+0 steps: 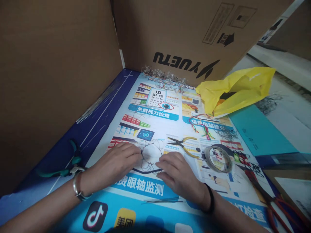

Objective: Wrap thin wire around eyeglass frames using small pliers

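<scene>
A round piece of bent thin wire [153, 143], with small loops about a ring, stands between my two hands over the printed poster. My left hand [119, 161] grips its left side, fingers bent together. On the right side my right hand [178, 173] pinches the ring's edge between thumb and fingers. The fingertips partly cover the wire. Just beyond my right hand lie yellow-handled pliers [186, 144], their jaws pointing left. Green-handled pliers [70, 166] rest beside my left wrist.
A roll of clear tape [229, 165] and red-handled scissors [274, 204] lie to the right. Behind them are a yellow bag [238, 92] and a teal sheet [262, 132]. Wire pieces [165, 76] line the back cardboard wall [184, 35]. Straight wires [99, 102] lie left.
</scene>
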`<state>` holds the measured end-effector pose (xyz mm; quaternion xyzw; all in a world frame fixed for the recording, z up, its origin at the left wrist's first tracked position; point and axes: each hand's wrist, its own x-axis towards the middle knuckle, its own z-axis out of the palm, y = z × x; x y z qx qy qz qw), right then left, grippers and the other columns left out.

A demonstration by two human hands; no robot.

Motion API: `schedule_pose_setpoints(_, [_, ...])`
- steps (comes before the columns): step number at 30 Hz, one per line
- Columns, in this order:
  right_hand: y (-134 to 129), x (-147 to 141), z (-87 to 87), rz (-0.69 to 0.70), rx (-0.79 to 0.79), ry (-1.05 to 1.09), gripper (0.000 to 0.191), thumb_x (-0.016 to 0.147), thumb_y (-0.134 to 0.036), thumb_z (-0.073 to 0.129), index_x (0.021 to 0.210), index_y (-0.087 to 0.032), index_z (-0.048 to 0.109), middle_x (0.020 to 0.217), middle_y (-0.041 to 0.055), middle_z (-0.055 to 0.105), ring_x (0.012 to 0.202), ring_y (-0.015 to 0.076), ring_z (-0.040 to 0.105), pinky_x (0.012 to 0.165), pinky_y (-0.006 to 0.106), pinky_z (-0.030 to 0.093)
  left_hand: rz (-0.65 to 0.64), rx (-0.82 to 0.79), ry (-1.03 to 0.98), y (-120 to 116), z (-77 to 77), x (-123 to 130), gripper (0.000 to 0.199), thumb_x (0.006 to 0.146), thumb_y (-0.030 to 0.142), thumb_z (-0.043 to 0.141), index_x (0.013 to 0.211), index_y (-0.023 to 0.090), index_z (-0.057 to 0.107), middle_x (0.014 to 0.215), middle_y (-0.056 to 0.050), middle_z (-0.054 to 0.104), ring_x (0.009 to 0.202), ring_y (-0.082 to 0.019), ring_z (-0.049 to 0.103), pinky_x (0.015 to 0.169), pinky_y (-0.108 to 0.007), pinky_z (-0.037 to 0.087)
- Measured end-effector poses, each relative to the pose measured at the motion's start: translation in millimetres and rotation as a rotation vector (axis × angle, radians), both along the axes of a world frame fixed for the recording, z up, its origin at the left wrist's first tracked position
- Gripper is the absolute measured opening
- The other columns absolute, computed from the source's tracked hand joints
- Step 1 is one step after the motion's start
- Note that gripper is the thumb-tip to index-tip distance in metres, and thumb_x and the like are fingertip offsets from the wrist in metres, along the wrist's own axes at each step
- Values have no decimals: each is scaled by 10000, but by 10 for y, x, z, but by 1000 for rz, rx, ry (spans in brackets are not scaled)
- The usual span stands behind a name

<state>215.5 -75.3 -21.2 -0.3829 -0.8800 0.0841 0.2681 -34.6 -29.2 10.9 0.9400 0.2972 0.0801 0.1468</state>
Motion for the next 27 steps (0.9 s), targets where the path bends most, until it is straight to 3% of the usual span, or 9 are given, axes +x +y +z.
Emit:
schedule_pose_setpoints(4, [45, 115, -22, -167, -38, 6, 620, 702, -432, 691, 1200, -150, 452, 1153, 140, 523, 1071, 274, 457, 898, 449, 379, 175, 12, -18, 47, -54, -74, 394, 788, 249, 617, 1159, 213, 491, 1220, -78, 516, 1108, -247, 470, 917, -401, 406])
schedule_pose_setpoints(8, [58, 137, -44, -265, -176, -79, 887, 581, -532, 734, 1297, -148, 377, 1236, 155, 477, 1119, 320, 420, 934, 510, 355, 225, -52, -16, 62, -97, -85, 562, 708, 289, 693, 1212, 219, 452, 1238, -75, 520, 1136, -258, 465, 949, -416, 396])
schedule_pose_setpoints(27, [11, 63, -78, -192, -232, -17, 751, 697, -343, 694, 1332, -185, 325, 1263, 142, 477, 1157, 288, 429, 941, 485, 397, 230, -59, -110, -16, -178, 69, 517, 772, 338, 642, 1230, 224, 431, 1282, -76, 507, 1203, -254, 423, 990, -448, 374])
